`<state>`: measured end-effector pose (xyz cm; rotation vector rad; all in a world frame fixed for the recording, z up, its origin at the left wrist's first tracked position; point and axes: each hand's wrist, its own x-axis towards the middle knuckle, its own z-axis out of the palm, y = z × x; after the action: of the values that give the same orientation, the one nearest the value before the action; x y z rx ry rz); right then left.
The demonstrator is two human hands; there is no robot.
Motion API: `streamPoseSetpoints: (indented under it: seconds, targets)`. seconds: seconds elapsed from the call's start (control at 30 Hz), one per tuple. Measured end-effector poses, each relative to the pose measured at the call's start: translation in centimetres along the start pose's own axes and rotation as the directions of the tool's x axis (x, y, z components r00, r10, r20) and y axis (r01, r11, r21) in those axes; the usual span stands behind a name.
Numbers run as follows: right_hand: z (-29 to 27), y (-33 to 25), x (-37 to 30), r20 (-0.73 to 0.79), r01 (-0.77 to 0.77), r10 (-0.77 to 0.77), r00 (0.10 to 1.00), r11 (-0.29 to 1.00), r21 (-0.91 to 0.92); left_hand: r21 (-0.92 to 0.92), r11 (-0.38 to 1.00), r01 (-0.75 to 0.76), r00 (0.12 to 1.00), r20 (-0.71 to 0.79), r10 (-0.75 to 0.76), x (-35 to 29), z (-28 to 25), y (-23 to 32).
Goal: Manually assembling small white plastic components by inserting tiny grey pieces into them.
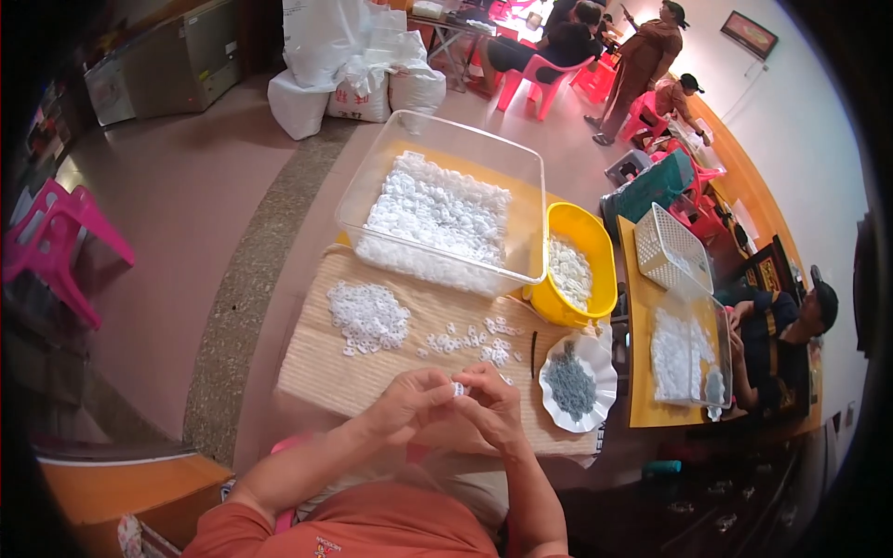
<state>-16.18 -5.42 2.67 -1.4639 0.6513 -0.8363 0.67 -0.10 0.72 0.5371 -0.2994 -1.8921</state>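
Observation:
Close together over the near edge of the cloth-covered table, my left hand (pixel 407 402) and my right hand (pixel 493 405) pinch one small white plastic piece (pixel 459 390) between their fingertips. Its exact kind is too small to make out. Just beyond my fingers, similar loose white pieces (pixel 451 343) lie scattered on the ribbed beige cloth (pixel 312 363). A larger heap of white pieces (pixel 367 317) sits to the left. On the right, a white fluted dish (pixel 603 372) holds a pile of small grey-blue parts (pixel 570 383). A thin dark stick (pixel 534 353) lies beside the dish.
A large clear bin (pixel 446 130) of white pieces stands at the table's far side, beside a yellow tub (pixel 606 246) of off-white pieces. At right, a person (pixel 791 316) sits at another table (pixel 642 372). Pink stools (pixel 65 237), white sacks (pixel 358 93) and other people are farther off.

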Motion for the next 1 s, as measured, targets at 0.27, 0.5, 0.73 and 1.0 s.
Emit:
streamPoseSetpoints:
  seconds: [0.27, 0.5, 0.73, 1.0]
  targets:
    - [-0.3, 0.5, 0.1, -0.02, -0.013, 0.014, 1.0, 0.999, 0.039, -0.003, 1.0, -0.018, 1.0, -0.02, 0.018, 0.1, -0.3, -0.3]
    - [-1.4, 0.6, 0.1, -0.029, 0.085, -0.09, 0.996, 0.987, -0.138, 0.042, 0.998, -0.039, 0.999, -0.01, 0.04, 0.1, -0.4, -0.5]
    - [-4.6, -0.7, 0.1, -0.163, 0.055, -0.137, 0.977, 0.901, -0.43, 0.168, 0.984, -0.059, 0.993, -0.093, 0.075, -0.1, 0.6, -0.3]
    - [-8.0, -3.8, 1.4, -0.348, -0.074, -0.141, 0.927, 0.841, -0.537, 0.174, 0.98, -0.091, 0.986, -0.126, 0.114, 0.2, 0.1, -0.1]
